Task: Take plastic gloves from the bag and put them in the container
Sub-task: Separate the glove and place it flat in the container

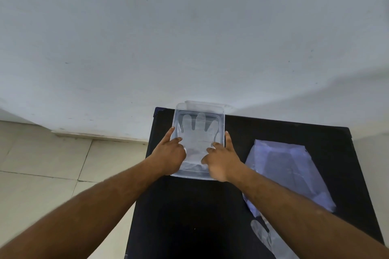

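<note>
Two bare hands work at a black desk (pixel 189 206) set against a pale wall (pixel 189 27), tiled floor (pixel 42 164) to one side. On the desk's right lies the clear plastic bag (pixel 294 170), flat and crumpled, with one loose glove (pixel 263 235) just beside its near end. At the far edge sits the transparent container (pixel 199 111), a plastic glove (pixel 197 130) spread flat inside it, fingers pointing away. Left hand (pixel 170 153) and right hand (pixel 221 160) rest over the container's near half, fingers loosely spread, index fingers along its sides, pinching nothing visible. Such film gloves look feather-light, limp and slippery, likely clinging together; a gentle pinch at the cuff should serve best.
</note>
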